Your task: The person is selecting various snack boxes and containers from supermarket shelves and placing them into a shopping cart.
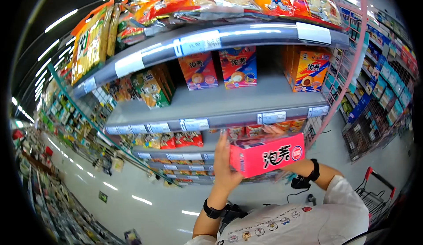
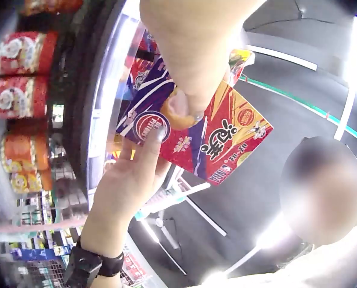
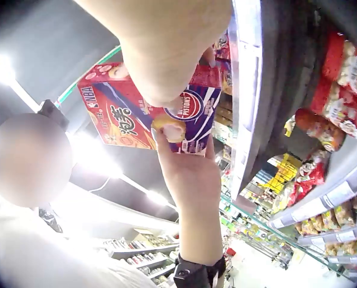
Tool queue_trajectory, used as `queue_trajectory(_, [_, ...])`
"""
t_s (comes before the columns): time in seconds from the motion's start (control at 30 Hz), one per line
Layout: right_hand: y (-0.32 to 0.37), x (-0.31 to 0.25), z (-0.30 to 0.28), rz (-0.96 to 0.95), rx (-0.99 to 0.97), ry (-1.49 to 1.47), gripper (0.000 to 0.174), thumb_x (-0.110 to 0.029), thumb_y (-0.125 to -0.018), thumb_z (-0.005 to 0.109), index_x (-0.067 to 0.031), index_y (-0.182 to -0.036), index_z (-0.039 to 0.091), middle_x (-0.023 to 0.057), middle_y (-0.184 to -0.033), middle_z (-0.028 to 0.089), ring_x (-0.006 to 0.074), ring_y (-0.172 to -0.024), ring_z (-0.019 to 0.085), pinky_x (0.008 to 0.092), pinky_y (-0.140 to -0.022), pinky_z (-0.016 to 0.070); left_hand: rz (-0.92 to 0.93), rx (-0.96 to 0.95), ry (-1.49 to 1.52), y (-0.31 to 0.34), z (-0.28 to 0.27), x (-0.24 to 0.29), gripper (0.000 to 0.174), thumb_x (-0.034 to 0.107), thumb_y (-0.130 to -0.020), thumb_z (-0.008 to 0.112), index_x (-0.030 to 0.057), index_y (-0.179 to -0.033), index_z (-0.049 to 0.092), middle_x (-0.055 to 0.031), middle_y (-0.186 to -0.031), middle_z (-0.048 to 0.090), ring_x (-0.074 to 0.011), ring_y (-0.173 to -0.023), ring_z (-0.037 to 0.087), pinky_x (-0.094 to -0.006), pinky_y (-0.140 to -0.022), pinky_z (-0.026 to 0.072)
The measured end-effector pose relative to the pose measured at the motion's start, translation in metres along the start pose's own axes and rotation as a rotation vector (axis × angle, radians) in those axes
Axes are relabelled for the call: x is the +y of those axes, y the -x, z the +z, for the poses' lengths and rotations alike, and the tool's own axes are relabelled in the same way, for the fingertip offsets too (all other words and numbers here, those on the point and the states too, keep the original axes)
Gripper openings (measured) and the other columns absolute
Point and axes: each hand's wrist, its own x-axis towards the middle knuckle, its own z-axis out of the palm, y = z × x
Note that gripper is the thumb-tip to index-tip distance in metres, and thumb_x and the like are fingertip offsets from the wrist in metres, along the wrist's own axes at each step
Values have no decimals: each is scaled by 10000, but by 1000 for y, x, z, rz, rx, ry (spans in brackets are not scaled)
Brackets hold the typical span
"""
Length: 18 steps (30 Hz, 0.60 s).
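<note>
A pink cream puff box (image 1: 269,156) is held up in front of the shelves by both hands. My left hand (image 1: 225,168) grips its left end, with fingers up along the side and the thumb near the lower edge. At the far right edge, the fingers of my right hand (image 1: 275,130) curl over the box; the rest of that hand is hidden behind it. In the left wrist view the box (image 2: 223,135) shows a red and purple printed face with a puff picture, thumbs pressed on it. The right wrist view shows the same box (image 3: 118,114) between both hands.
Just beyond the hands, a grey shelf (image 1: 246,99) carries orange and purple puff boxes (image 1: 238,66) and green boxes (image 1: 152,86). Snack bags (image 1: 194,3) fill the shelf above. A pink upright post (image 1: 350,69) stands at the right, and a shopping cart (image 1: 374,192) behind it.
</note>
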Motion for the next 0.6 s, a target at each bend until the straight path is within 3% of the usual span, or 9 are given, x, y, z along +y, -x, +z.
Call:
queue_trajectory(0.07, [-38,-4,15,143,20,-37,773,-265,-660,794,12,-1275,416,194,-1320,438,316,-1164,488,381,-954,423,-28,6,-36,-19,-23,-21,813,243,-723,716,-13,-1366,289,-243,-1392,326,-396,-1264,358,-420,-1036,300])
queue_trajectory(0.1, [-51,6,27,79,83,-14,763,-272,-644,799,4,-1257,437,187,-1292,469,301,-1084,541,382,-885,466,-2,-22,-207,-27,-34,-34,772,251,-759,679,-64,-1346,287,-242,-1368,357,-373,-1237,392,-400,-1025,318])
queue_trajectory(0.2, [-119,-14,39,-120,139,390,678,-258,-665,769,-2,-1217,469,155,-1198,530,303,-1006,563,364,-823,476,-73,-7,-75,-58,-67,-63,736,233,-780,649,-56,-1352,286,-233,-1336,403,-357,-1184,447,-397,-1004,341])
queue_trajectory(0.33, [-162,13,57,-25,87,460,552,-222,-703,725,-20,-1167,505,130,-1123,563,335,-977,560,367,-800,474,106,38,-259,-96,-96,-100,721,192,-784,625,-47,-1362,268,-233,-1305,435,-370,-1133,479,-403,-987,352])
queue_trajectory(0.4, [-179,24,58,-61,63,421,500,-215,-722,705,-25,-1145,518,125,-1100,571,349,-961,558,374,-786,473,74,-26,-268,-109,-100,-113,724,223,-794,600,-50,-1366,250,-252,-1313,415,-394,-1129,461,-431,-978,345])
queue_trajectory(0.47, [-192,23,56,43,-44,361,507,-217,-751,682,-25,-1173,478,175,-1067,560,362,-948,559,392,-787,473,37,-71,-279,-116,-96,-133,729,258,-804,589,-53,-1367,246,-259,-1317,407,-406,-1120,460,-440,-968,346])
queue_trajectory(0.57, [-205,20,51,347,-159,258,547,-220,-762,674,-16,-1204,425,228,-1071,530,361,-965,552,400,-813,463,-109,-32,-341,-120,-84,-136,760,325,-822,577,-49,-1377,217,-270,-1197,481,-424,-1035,497,-446,-917,368])
queue_trajectory(0.6, [-210,21,48,335,-178,293,555,-226,-761,676,-7,-1203,420,233,-1088,516,365,-981,541,400,-823,458,-182,-25,-316,-124,-80,-135,766,331,-823,577,-46,-1381,210,-270,-1172,495,-426,-1019,504,-447,-910,370])
